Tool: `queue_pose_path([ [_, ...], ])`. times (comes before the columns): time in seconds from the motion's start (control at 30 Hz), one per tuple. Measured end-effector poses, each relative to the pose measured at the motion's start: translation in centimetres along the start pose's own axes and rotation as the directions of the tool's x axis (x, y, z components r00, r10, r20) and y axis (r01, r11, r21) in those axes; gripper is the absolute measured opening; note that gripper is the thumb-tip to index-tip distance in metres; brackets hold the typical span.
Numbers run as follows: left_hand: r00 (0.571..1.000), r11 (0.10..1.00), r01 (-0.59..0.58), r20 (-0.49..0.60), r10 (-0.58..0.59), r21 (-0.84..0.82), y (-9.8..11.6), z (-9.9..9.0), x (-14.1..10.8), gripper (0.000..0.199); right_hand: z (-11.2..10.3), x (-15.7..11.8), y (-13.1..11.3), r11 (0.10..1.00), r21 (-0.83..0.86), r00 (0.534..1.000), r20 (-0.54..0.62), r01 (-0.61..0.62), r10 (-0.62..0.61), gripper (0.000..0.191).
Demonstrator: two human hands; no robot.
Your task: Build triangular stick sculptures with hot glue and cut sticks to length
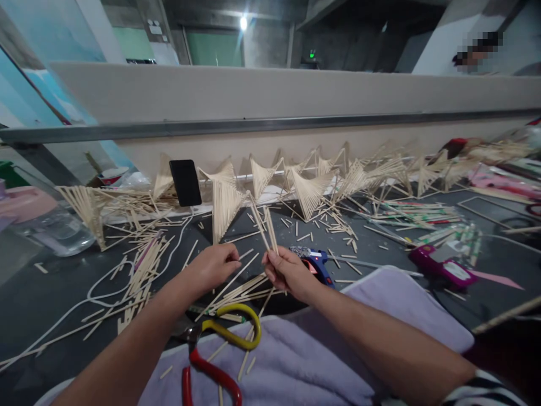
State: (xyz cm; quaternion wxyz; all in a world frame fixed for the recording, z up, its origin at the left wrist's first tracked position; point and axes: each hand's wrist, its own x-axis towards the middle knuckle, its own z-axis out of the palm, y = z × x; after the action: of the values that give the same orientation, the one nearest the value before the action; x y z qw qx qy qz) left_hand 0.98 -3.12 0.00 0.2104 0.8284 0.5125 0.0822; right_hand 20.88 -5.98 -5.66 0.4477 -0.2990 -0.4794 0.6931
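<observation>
My right hand (289, 270) is closed around a small bundle of thin wooden sticks (271, 230), which point up and away from me. My left hand (216, 265) is to the left of it, its fingers pinched at the end of a single thin stick (246, 254). Loose wooden sticks (243, 290) lie beneath and between both hands. Beside my right hand, partly hidden by it, is a blue glue gun (323, 270). Scissor-like cutters with one yellow and one red handle (215, 369) lie nearer to me on a lilac towel (304, 361).
Twisted fan-shaped stick structures (306, 192) stand in a row along the back. A dark phone (185, 183) stands upright at left, near a white cable (169, 259) and a plastic jug (54, 225). A magenta tape dispenser (442, 265) lies right. Another person's hand (471, 144) shows far right.
</observation>
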Motion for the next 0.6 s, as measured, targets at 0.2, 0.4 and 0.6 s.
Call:
queue_pose_path([
  [0.2, 0.992, 0.983, -0.117, -0.017, 0.121, 0.141, 2.8, 4.6, -0.2, 0.048, -1.1, 0.5, -1.0, 0.980, -0.009, 0.967, -0.163, 0.197, -0.196, 0.024],
  [0.4, 0.994, 0.972, -0.108, 0.041, 0.102, 0.208, 5.0, 6.6, -0.4, 0.039, -1.6, 0.8, -1.3, 0.971, -0.002, 0.952, -0.195, 0.240, -0.236, 0.025],
  [0.6, 0.996, 0.972, 0.045, 0.062, -0.061, 0.230, 3.1, 5.2, 0.9, 0.033, -1.5, 0.7, -1.7, 0.962, 0.005, 0.940, -0.212, 0.274, -0.267, 0.024],
])
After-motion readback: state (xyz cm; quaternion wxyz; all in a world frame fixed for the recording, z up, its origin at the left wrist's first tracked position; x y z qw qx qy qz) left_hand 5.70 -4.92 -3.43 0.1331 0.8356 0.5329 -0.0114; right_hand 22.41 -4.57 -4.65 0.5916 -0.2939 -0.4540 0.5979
